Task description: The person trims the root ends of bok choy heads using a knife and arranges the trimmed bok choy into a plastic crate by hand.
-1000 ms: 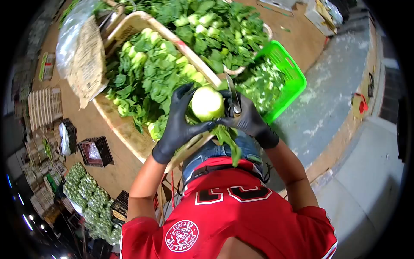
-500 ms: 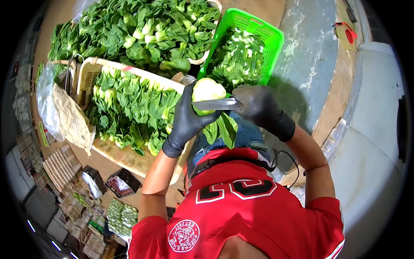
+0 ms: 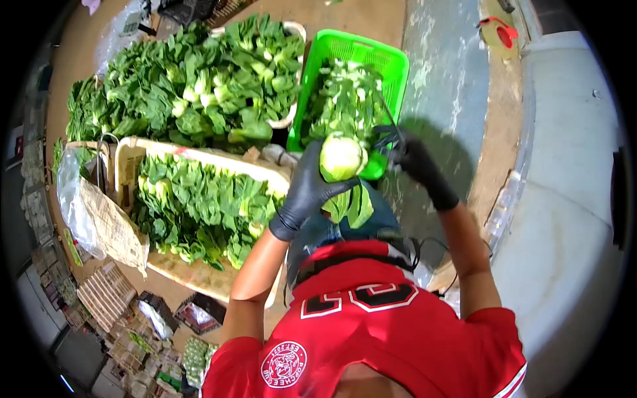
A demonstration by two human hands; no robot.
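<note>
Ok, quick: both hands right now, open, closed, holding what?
Left hand: closed on a bok choy, pale base up.
Right hand: holding a knife, apart from the bok choy.

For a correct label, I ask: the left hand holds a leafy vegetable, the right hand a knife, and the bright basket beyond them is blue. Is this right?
Not quite: the head view shows the bright basket is green, not blue. The left hand does hold the leafy vegetable, and the right hand the knife.

smooth pale vegetable base [image 3: 342, 158], matt rubbery gloves [image 3: 307, 189], green plastic basket [image 3: 398, 69], cloth shirt [image 3: 398, 335], crinkled glossy plastic sheet [image 3: 73, 199]
</note>
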